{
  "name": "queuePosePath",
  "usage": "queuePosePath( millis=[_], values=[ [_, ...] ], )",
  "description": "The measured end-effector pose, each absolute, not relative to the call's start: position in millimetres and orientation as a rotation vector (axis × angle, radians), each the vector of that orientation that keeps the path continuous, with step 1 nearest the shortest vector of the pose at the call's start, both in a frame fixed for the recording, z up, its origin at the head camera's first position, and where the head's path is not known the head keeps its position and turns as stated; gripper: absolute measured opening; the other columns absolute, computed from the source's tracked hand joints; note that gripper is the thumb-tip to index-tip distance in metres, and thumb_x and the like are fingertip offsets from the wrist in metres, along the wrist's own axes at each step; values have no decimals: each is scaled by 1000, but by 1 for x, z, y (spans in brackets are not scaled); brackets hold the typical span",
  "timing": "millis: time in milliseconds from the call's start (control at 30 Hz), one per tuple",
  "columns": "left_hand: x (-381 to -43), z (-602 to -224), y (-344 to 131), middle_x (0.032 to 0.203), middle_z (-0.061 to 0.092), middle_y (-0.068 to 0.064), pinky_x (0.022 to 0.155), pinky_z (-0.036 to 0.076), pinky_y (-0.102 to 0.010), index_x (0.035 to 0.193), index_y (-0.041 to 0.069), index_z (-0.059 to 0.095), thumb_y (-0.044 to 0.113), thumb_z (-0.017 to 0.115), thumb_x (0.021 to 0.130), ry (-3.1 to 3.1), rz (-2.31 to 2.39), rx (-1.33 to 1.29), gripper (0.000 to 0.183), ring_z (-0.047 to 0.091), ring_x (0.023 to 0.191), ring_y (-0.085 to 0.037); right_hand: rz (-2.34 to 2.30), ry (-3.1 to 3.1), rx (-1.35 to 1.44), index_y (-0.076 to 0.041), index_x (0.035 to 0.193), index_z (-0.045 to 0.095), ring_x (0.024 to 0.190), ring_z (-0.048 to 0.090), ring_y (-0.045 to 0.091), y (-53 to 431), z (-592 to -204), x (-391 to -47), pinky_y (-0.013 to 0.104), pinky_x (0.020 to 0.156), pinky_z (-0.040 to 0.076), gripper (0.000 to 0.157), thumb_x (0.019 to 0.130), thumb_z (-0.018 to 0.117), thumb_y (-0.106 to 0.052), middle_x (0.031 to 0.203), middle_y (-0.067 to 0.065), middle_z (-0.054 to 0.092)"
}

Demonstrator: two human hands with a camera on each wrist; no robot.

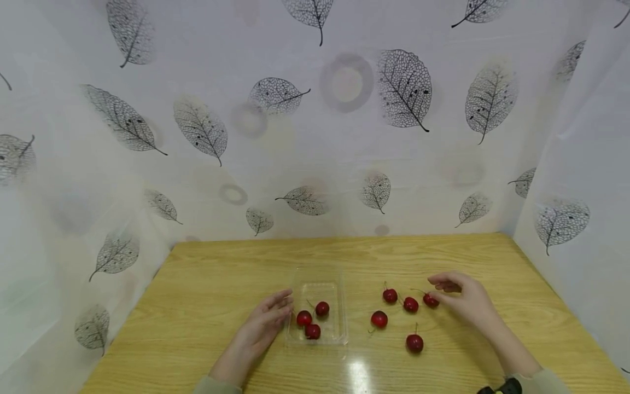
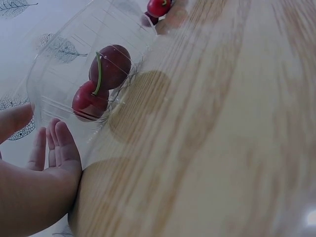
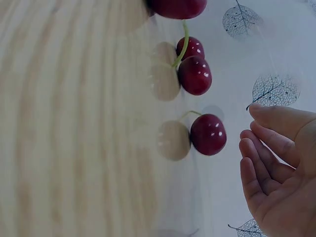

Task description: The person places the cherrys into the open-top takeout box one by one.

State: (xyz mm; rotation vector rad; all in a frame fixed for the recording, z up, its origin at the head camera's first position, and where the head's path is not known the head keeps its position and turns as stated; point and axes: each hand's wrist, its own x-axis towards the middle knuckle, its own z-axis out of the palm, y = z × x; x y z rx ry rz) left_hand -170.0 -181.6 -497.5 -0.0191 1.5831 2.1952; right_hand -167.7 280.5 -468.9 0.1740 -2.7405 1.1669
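A clear plastic box (image 1: 343,312) sits on the table with three red cherries inside, one of them a stemmed cherry (image 1: 322,308). At its left side is my left hand (image 1: 261,328), fingers loosely extended by the wall; whether they touch it I cannot tell. Two cherries in the box, including a dark cherry (image 2: 110,66), show through the plastic in the left wrist view. My right hand (image 1: 467,301) hovers by the rightmost cherry (image 1: 431,300), fingers and thumb apart. In the right wrist view, a gap separates this hand from the nearest cherry (image 3: 208,134).
Several loose cherries lie right of the box, among them a front cherry (image 1: 414,343) and a cherry (image 1: 379,319) closest to the box. The wooden table (image 1: 221,273) meets a leaf-patterned curtain (image 1: 334,164) at the back and sides.
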Motion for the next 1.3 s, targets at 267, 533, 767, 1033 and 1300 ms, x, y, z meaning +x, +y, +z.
queuePosePath(
  millis=[267,533,767,1033,1300],
  values=[
    [-170,-500,-182,131,54,3,103,49,-19,157,-2,39,2,58,105,1587,2193,-17,55,58,116,-5,1241,-2802,125,1,120,74,88,63,-10,289,-478,-168,17,80,58,33,92,83,-14,115,18,77],
    [-170,-500,-183,131,53,3,104,49,-18,157,-3,38,1,58,104,1580,2194,-8,56,58,116,-5,1259,-2836,104,2,121,73,86,63,-9,293,-483,-170,18,78,57,36,93,83,-17,114,18,78],
    [-170,-499,-183,134,52,1,104,49,-19,157,-3,37,2,58,105,1584,2189,-14,57,57,117,-6,1268,-2834,106,3,121,73,86,64,-9,293,-490,-171,17,78,57,35,94,82,-16,113,18,78],
    [-171,-499,-182,133,52,2,104,49,-19,157,-3,37,2,59,105,1577,2192,-2,57,57,118,-6,1290,-2847,112,4,122,73,85,63,-9,294,-494,-172,18,77,58,36,92,83,-15,111,16,77],
    [-171,-500,-183,129,53,4,104,49,-19,154,1,44,2,58,105,1572,2199,-1,50,57,117,-6,1308,-2863,126,4,123,72,86,63,-9,292,-493,-170,18,78,58,37,92,83,-14,112,16,77]
  ],
)
